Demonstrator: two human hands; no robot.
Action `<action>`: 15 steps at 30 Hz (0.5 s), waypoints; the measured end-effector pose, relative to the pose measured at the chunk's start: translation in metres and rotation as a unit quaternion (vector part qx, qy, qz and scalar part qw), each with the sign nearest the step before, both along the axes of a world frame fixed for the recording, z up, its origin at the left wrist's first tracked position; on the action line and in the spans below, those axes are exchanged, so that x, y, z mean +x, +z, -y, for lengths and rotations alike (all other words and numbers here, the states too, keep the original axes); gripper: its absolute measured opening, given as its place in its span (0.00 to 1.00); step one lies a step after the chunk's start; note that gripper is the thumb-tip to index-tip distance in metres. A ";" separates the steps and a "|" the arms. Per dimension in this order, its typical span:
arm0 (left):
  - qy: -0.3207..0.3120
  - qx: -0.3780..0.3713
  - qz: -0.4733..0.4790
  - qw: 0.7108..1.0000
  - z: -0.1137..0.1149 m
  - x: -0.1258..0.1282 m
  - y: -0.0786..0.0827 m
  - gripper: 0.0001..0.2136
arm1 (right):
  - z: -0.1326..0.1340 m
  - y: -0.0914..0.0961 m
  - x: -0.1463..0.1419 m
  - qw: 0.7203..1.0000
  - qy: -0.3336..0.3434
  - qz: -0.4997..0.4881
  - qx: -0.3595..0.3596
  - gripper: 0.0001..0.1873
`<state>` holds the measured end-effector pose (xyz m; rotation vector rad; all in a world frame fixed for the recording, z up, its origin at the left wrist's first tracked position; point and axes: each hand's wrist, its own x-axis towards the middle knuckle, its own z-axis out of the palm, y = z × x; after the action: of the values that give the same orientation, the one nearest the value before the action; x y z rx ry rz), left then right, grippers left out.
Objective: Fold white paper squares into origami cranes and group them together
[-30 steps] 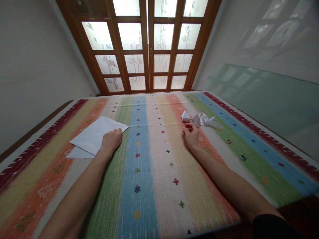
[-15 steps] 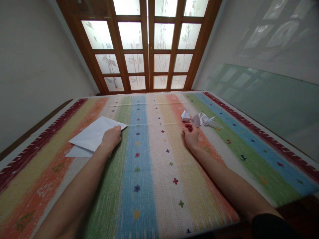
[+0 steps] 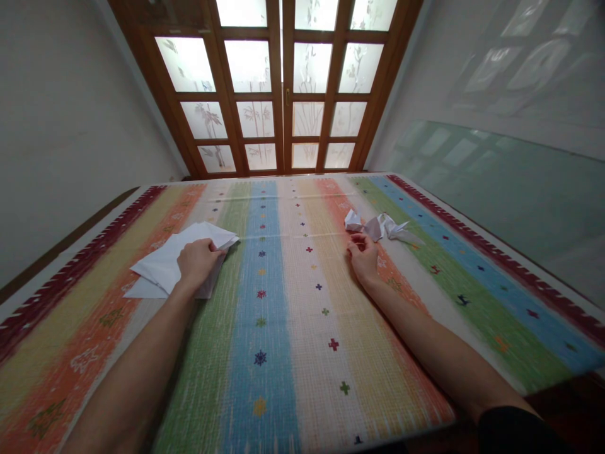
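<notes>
Shifted left hand (image 3: pixel 201 261) leftward since the earlier frame, skewing flat white paper sheets (image 3: pixel 163 256), apparently pinched, at left of striped multicoloured cloth-covered surface (image 3: pixel 278 353). Kept right hand (image 3: pixel 363 252) loosely curled just beside folded white paper pieces (image 3: pixel 385 226); couldn't tell if holding anything. Best separated with light pinch, uncreased. Read no labels.

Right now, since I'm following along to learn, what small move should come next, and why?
Probably lift one of the white sheets with the left hand: its fingers seem closed at their right end, and the edges show out of line, as if loose. The right hand, beside folded paper pieces, seems free.
</notes>
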<state>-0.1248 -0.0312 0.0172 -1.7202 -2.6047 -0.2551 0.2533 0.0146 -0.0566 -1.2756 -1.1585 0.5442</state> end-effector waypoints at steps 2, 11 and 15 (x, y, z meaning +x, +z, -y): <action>0.012 0.007 0.030 0.999 -0.001 -0.005 0.005 0.15 | 0.000 0.000 0.000 1.000 -0.001 0.000 0.001 0.10; -0.195 0.248 -0.100 0.944 0.009 0.025 0.029 0.11 | -0.001 -0.003 0.000 1.000 -0.003 -0.011 -0.004 0.11; -0.475 0.270 -0.050 0.836 0.020 0.070 0.016 0.11 | -0.001 0.002 0.004 0.999 -0.027 -0.024 0.015 0.11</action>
<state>-0.0551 -0.0517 0.0335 -2.4538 -1.1808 -0.7660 0.2572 0.0159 -0.0545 -1.2579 -1.0855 0.5122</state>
